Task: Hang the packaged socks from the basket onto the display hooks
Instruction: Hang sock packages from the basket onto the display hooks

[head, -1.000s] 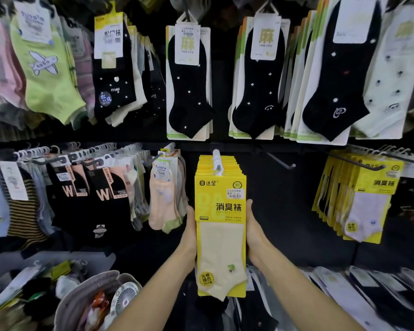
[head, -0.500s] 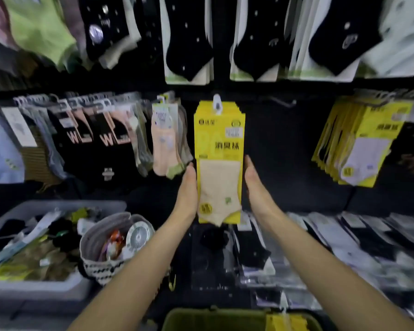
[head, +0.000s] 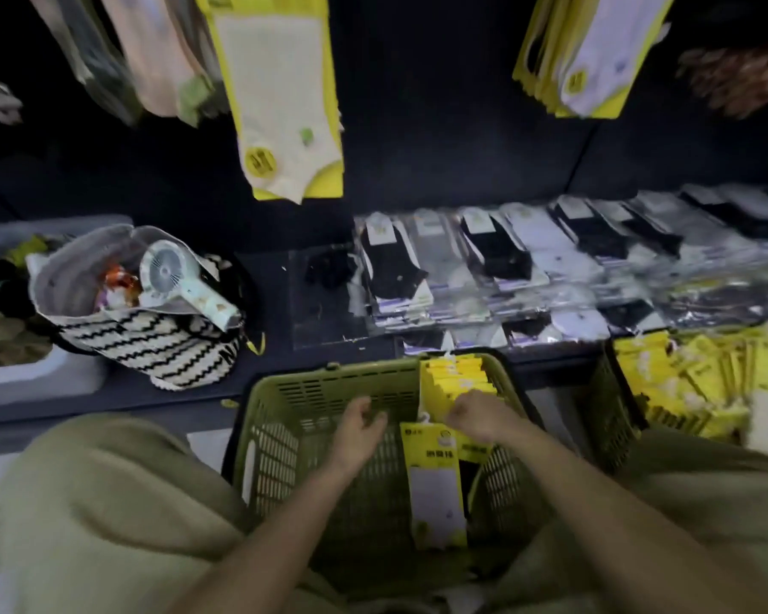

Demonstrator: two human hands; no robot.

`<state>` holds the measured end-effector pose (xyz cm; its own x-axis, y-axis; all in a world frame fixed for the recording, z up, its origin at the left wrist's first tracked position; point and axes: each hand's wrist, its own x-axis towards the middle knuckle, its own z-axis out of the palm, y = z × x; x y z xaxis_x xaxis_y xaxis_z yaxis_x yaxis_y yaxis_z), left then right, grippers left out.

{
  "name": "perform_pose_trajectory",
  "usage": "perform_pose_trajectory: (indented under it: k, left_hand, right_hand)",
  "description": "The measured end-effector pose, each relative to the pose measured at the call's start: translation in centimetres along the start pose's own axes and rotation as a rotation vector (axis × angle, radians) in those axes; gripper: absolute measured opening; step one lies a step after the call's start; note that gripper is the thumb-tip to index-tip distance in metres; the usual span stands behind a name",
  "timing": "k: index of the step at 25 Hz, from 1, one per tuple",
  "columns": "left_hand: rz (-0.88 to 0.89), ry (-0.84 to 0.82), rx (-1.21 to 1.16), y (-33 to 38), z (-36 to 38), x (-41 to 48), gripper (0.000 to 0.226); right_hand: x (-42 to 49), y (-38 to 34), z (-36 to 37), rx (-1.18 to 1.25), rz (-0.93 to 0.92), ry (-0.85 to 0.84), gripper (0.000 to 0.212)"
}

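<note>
- Reaching into the green basket (head: 329, 392) now: the sock packs (head: 455, 383) stand on edge in a yellow row at its far right corner, directly under the right hand (head: 479, 418).
- Right hand's fingers curl down onto the tops of that row. Whether one pack is actually pinched, I cannot tell, as the fingertips are hidden.
- Left hand (head: 358, 425) hovers just beside it over the basket, fingers loosely curled, holding nothing.
- One loose pack (head: 437, 485) lies flat just nearer than the right hand.
- Step in hand, I'd say: fetching the next pack, with none lifted yet.
- Next move calls for parting a single pack from the row, gripping it near its hanger tab, then carrying it up to the hanging packs (head: 284, 95) far above the left hand.
- Beyond the right forearm, a second basket (head: 608, 405) holds more yellow packs.
</note>
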<state>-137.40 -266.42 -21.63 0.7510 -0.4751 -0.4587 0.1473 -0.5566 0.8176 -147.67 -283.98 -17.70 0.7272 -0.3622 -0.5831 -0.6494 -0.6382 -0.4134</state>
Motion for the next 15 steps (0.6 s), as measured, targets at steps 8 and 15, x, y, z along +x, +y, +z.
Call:
perform_pose_trajectory:
  k: [8,15]
  left_hand:
    - [-0.144,-0.083,0.320,-4.4,6.6,2.8,0.062]
    - [-0.135,-0.137,0.381,-3.5,9.4,4.5,0.045]
  right_hand:
    - [-0.2,5.6,8.9,0.266,0.278,-0.004,0.028]
    - [1.6,7.6,8.4,0.636,0.332,0.075,0.028]
